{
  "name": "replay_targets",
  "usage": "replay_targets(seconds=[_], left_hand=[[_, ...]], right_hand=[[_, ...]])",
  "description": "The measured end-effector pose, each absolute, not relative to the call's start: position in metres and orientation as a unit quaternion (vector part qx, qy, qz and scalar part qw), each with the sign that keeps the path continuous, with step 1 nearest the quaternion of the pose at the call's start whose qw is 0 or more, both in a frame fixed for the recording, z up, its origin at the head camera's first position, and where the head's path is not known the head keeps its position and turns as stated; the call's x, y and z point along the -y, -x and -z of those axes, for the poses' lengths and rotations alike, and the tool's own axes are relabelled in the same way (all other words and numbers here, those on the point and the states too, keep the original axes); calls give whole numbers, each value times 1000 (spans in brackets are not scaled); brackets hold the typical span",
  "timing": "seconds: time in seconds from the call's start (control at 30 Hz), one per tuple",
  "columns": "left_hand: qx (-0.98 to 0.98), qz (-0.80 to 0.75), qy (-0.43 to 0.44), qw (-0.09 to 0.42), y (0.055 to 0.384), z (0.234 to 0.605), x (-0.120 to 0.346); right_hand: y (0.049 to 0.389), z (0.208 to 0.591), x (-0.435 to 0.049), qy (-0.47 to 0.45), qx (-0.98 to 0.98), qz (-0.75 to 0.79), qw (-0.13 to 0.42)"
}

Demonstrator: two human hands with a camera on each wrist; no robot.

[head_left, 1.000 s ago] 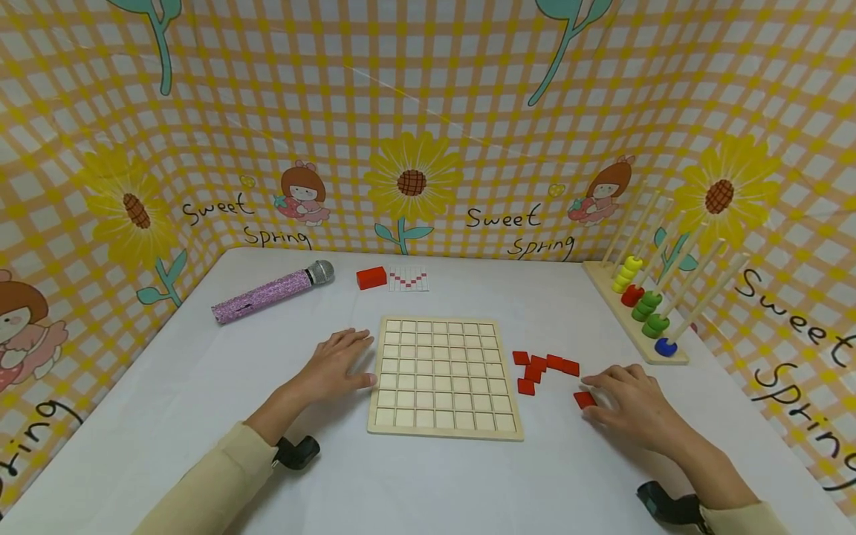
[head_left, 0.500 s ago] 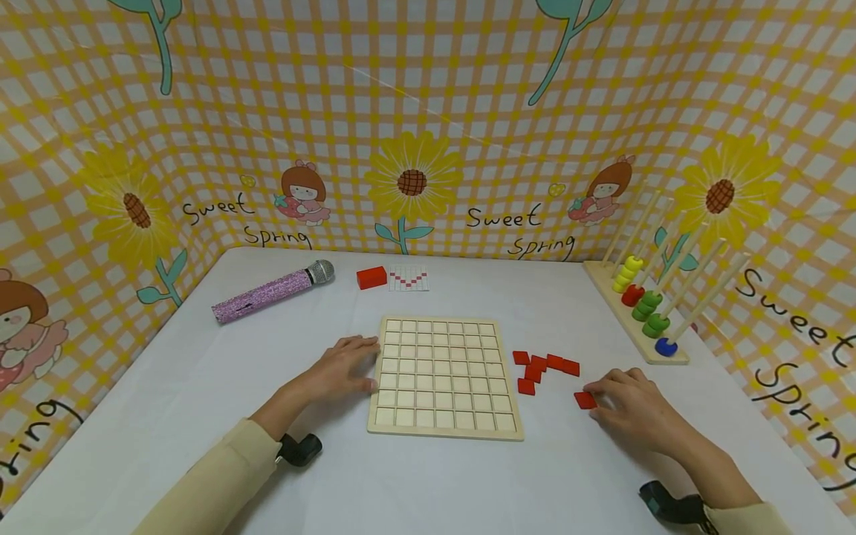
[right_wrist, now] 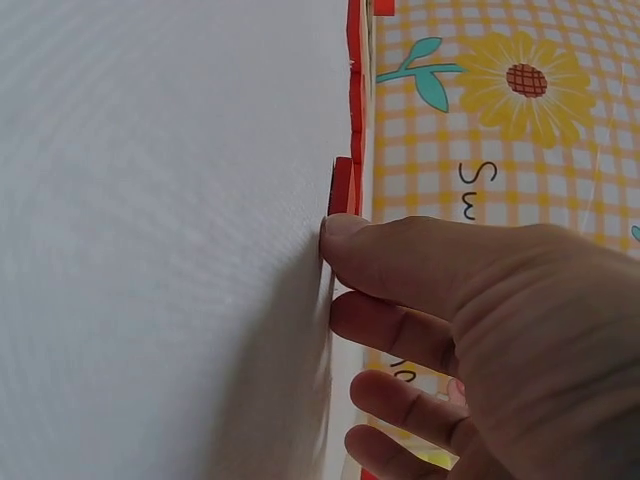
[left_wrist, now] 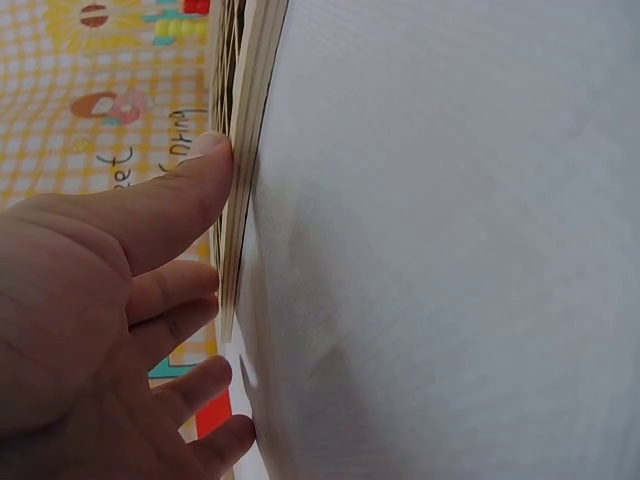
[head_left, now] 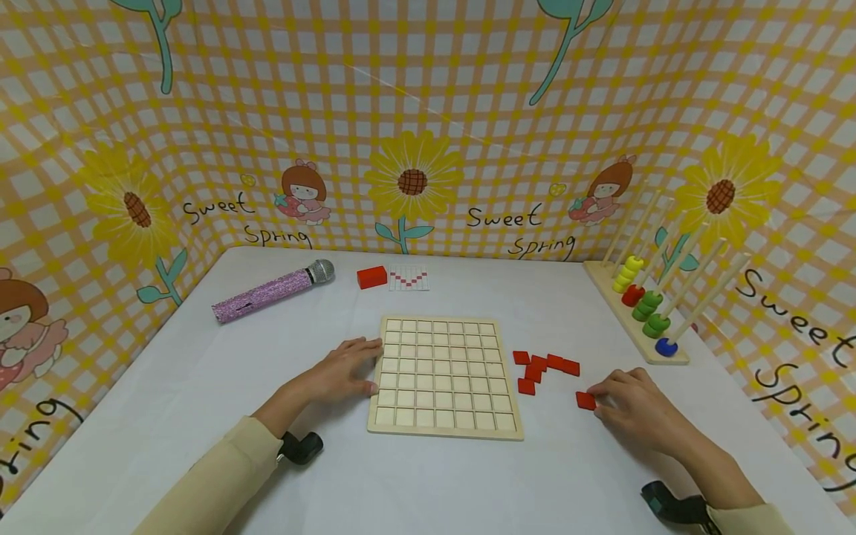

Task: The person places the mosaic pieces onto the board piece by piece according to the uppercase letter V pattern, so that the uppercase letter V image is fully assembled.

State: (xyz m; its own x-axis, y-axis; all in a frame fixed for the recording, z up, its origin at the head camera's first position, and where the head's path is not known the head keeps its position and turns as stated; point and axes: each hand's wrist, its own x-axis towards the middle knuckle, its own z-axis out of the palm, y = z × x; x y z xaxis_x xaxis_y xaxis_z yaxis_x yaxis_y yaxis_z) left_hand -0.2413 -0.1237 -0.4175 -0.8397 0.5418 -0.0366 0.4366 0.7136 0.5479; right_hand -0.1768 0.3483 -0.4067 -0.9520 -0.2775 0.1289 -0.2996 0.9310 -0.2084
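A square wooden board (head_left: 444, 377) with a raised grid of square cells lies flat mid-table. At its left edge rests my left hand (head_left: 339, 371), with thumb and fingertips touching the rim; in the left wrist view, the thumb (left_wrist: 180, 205) lies against the board's side (left_wrist: 245, 160). My right hand (head_left: 638, 409) pinches a flat red square tile (head_left: 585, 401) at its right end, low on the white table. The right wrist view has the thumb tip (right_wrist: 345, 228) against that tile (right_wrist: 343, 188); the index fingertip's contact is mostly hidden.
Several red tiles (head_left: 533, 371) lie between board and right hand. Behind stand a red block (head_left: 371, 278) and a small pattern card (head_left: 409, 279). A glittery microphone (head_left: 270, 293) lies back left; a bead-and-peg stand (head_left: 645, 316) is at the right. Patterned cloth (head_left: 428, 96) encloses the table.
My left hand has moved slightly right, its fingers coming onto the board's edge. My right thumb and finger have closed at the red tile, which has shifted a little right.
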Motion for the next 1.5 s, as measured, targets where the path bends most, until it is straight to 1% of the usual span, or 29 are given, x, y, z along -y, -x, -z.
replay_targets(seconds=[0.5, 0.77, 1.1, 1.5], left_hand=[[-915, -264, -286, 104, 239, 417, 127], [-915, -263, -287, 104, 239, 417, 127], [-914, -252, -299, 107, 238, 416, 126], [-918, -240, -297, 108, 238, 415, 125]], right_hand=[[176, 408, -346, -139, 981, -118, 60], [177, 401, -340, -148, 978, -128, 73], [179, 395, -320, -161, 976, -119, 82], [184, 394, -294, -178, 970, -115, 116]])
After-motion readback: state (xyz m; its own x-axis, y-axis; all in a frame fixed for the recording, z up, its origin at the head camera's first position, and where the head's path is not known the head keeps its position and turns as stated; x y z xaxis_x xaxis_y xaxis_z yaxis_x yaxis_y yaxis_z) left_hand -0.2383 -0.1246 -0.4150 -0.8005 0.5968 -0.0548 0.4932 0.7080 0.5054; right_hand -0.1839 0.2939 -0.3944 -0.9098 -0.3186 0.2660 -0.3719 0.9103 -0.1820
